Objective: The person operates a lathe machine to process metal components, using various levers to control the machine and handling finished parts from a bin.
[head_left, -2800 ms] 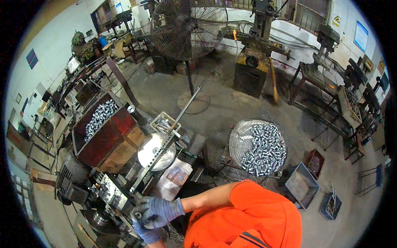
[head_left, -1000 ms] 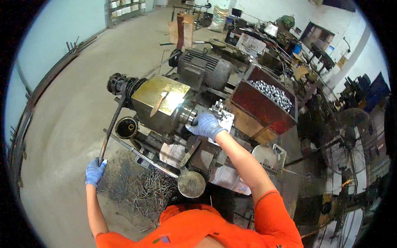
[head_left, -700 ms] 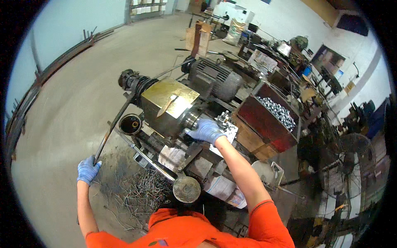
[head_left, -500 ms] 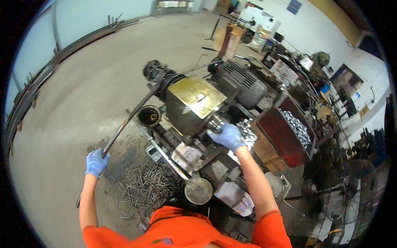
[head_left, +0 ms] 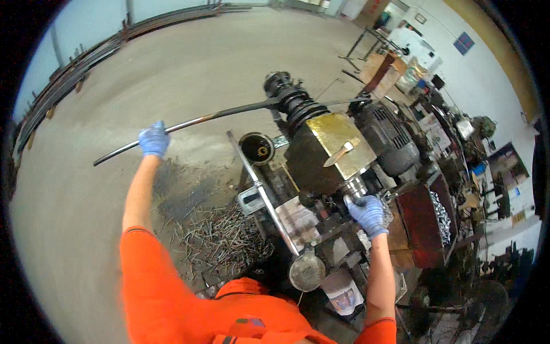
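My left hand [head_left: 154,139], in a blue-grey glove, is closed around a long metal bar [head_left: 197,119] near its outer end. The bar's far end meets the dark ringed shaft assembly [head_left: 292,103] of a machine. Beside a shiny round spindle end [head_left: 356,184] is my gloved right hand [head_left: 368,215], its thumb against the metal and its fingers curled; what they hold, if anything, is hidden. A brush [head_left: 342,153] lies on the brass-coloured top plate [head_left: 326,129] of the machine's housing. A round pot [head_left: 245,149] of dark liquid stands left of the housing.
A steel lever [head_left: 268,200] slants above a round metal disc [head_left: 307,272]. Thin metal offcuts [head_left: 220,241] are piled on the floor to the left. A finned motor [head_left: 389,140] sits behind the housing. At right, a dark red bin [head_left: 421,223] holds small shiny parts.
My left hand has swung the bar upward and away, from a steep slant to nearly level. My right hand stays by the spindle end. The whole view has shifted, with the machine now further right.
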Demonstrator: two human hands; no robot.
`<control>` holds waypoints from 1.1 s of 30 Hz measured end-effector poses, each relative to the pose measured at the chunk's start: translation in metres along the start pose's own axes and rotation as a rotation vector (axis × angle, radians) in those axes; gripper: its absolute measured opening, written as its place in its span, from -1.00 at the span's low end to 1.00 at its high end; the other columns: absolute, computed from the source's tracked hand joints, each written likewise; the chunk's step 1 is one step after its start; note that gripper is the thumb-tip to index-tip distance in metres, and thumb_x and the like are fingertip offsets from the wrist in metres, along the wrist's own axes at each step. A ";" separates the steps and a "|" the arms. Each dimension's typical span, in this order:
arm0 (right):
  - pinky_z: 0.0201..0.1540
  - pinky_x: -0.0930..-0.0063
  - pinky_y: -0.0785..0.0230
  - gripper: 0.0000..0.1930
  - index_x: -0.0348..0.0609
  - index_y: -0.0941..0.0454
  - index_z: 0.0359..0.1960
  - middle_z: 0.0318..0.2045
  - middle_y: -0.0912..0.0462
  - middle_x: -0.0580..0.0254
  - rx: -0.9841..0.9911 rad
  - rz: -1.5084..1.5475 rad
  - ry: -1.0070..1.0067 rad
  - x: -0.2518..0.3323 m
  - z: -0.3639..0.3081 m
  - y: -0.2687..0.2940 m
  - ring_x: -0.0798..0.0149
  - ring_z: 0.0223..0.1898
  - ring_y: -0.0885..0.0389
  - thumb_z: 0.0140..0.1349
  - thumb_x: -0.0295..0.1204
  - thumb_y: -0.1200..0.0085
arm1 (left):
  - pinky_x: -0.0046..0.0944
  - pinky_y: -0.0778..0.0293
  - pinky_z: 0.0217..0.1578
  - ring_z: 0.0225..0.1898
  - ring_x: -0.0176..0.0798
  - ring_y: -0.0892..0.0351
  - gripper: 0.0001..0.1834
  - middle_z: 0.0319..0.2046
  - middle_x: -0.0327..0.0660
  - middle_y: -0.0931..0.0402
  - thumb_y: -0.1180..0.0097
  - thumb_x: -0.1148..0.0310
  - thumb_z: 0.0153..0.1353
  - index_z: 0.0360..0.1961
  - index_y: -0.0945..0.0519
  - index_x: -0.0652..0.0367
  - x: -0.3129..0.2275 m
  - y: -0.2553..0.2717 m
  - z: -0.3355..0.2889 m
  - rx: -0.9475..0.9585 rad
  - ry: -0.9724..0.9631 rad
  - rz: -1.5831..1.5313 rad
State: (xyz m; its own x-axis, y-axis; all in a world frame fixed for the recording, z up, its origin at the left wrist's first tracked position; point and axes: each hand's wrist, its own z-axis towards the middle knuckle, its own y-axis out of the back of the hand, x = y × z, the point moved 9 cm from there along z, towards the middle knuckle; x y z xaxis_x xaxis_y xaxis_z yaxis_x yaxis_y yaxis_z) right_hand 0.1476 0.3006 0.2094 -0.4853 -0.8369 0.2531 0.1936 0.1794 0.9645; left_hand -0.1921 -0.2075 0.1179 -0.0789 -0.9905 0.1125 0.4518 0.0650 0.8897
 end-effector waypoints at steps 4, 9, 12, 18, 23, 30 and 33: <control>-0.16 0.21 -0.27 -0.64 -0.13 -0.50 -0.80 -0.61 -0.53 0.12 -0.342 -0.063 0.338 0.021 -0.023 0.035 0.04 -0.43 -0.48 -0.09 -0.14 -0.24 | -0.09 -0.45 -0.41 -0.46 -0.07 -0.59 -0.86 -0.52 -0.16 -0.56 -0.08 0.20 -0.01 -0.51 -0.53 0.00 -0.008 0.024 -0.036 -0.026 0.080 -0.097; -0.15 0.27 -0.30 -0.85 -0.19 -0.52 -0.71 -0.40 -0.62 0.14 -0.500 0.112 0.435 0.011 -0.063 0.090 0.09 -0.29 -0.52 -0.10 -0.51 -0.24 | -0.05 -0.45 -0.39 -0.43 -0.04 -0.60 -0.85 -0.46 -0.17 -0.58 -0.06 0.19 0.01 -0.46 -0.56 -0.02 -0.017 0.034 -0.059 0.072 0.095 -0.166; -0.07 0.26 -0.32 -0.92 -0.23 -0.55 -0.60 -0.39 -0.62 0.14 -0.520 0.050 0.389 -0.017 -0.092 0.108 0.11 -0.22 -0.54 -0.10 -0.54 -0.23 | -0.03 -0.44 -0.36 -0.36 0.01 -0.59 -0.77 -0.42 -0.14 -0.59 -0.07 0.15 0.04 -0.37 -0.59 0.02 -0.035 0.052 -0.052 0.016 0.036 -0.353; -0.03 0.28 -0.34 -0.90 -0.27 -0.58 -0.48 -0.38 -0.63 0.09 -0.551 0.113 0.134 -0.112 -0.162 0.118 0.11 -0.23 -0.57 -0.09 -0.58 -0.21 | -0.11 -0.41 -0.08 -0.10 0.00 -0.51 -0.53 -0.16 0.03 -0.52 -0.07 0.03 0.06 -0.09 -0.54 0.11 -0.147 -0.007 -0.121 0.246 -0.003 -0.946; -0.32 0.48 -0.35 -0.92 -0.25 -0.54 -0.56 -0.55 -0.60 0.22 -0.522 0.058 -0.245 -0.210 -0.249 0.110 0.37 -0.47 -0.51 0.01 -0.53 -0.19 | -0.05 -0.44 -0.12 -0.14 0.07 -0.54 -0.48 -0.19 0.05 -0.54 -0.12 0.00 -0.02 -0.10 -0.52 0.12 -0.281 -0.071 -0.203 0.784 -0.403 -0.576; -0.46 0.55 -0.31 -0.84 -0.32 -0.60 -0.50 -0.57 -0.62 0.25 -0.561 0.080 -0.472 -0.301 -0.343 0.092 0.50 -0.57 -0.45 0.06 -0.44 -0.21 | -0.11 -0.47 -0.34 -0.32 -0.02 -0.60 -0.76 -0.36 -0.05 -0.60 0.09 0.25 0.13 -0.33 -0.62 0.02 -0.318 -0.120 -0.163 0.543 -0.811 -0.378; -0.36 0.57 -0.33 -0.81 -0.34 -0.63 -0.42 -0.55 -0.64 0.25 -0.426 0.070 -0.705 -0.327 -0.361 0.088 0.51 -0.52 -0.45 0.13 -0.40 -0.16 | -0.12 -0.46 -0.36 -0.33 -0.03 -0.60 -0.75 -0.40 -0.07 -0.61 0.07 0.23 0.10 -0.35 -0.64 0.02 -0.316 -0.104 -0.165 0.601 -0.760 -0.179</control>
State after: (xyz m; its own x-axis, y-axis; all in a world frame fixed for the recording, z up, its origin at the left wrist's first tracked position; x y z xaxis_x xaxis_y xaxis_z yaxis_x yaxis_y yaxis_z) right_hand 0.6316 0.4035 0.1839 -0.8539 -0.2848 0.4356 0.4808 -0.1114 0.8697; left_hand -0.0674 0.0784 -0.0836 -0.7474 -0.6640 0.0218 -0.1325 0.1811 0.9745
